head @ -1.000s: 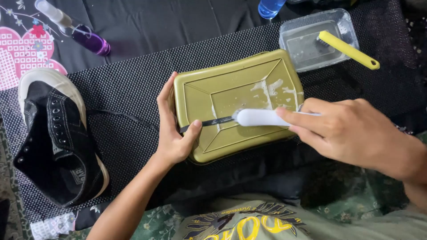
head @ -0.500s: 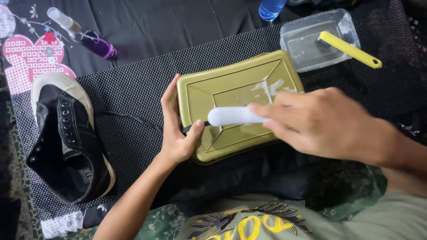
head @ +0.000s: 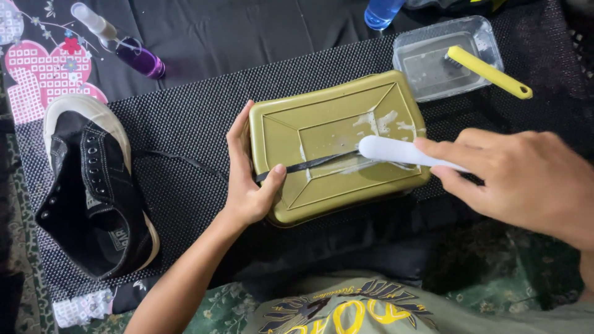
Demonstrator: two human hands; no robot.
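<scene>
One black mesh mat (head: 204,117), cluttered tbl.

I note single head view, looking steeply down from above lap, close range; left hand (head: 247,185) and right hand (head: 526,179) fill lower frame; black mat (head: 198,117) ahead.

The person's left hand (head: 250,179) and right hand (head: 526,179) are bare. There are no rings, no watch and no gloves on them. Both arms are bare too, with no sleeves to see. The fingers (head: 238,133) have short nails. Near the bottom edge is a soft grey-green shirt (head: 371,309). It has a dark picture and big curly yellow letters on the front.
</scene>
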